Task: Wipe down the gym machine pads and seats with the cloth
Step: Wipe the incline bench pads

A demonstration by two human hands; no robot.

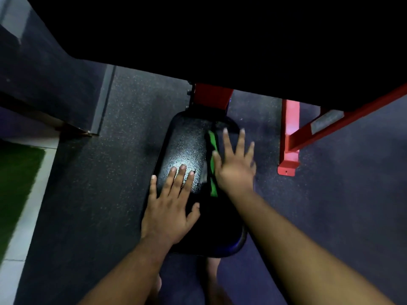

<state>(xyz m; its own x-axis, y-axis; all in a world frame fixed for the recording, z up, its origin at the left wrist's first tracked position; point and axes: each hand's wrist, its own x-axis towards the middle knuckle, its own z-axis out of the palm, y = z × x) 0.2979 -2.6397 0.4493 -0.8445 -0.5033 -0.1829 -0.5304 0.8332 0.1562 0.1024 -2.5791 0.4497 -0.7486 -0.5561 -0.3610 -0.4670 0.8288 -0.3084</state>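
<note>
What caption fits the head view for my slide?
Right hand presses a green cloth on the black seat pad; left hand rests flat beside it.

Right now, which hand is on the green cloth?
The right hand. Its spread fingers press flat on the green cloth, on the right side of the black seat pad. The left hand rests on bare pad, with no cloth under it.

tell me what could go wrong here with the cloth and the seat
The green cloth lies bunched in a narrow strip under the right hand, whose fingers are spread flat rather than gripping, so it could slip out or wipe only a thin band. That hand sits near the right edge of the black seat, so the cloth might slide off onto the floor. The left hand rests bare on the seat and may smear it.
</note>
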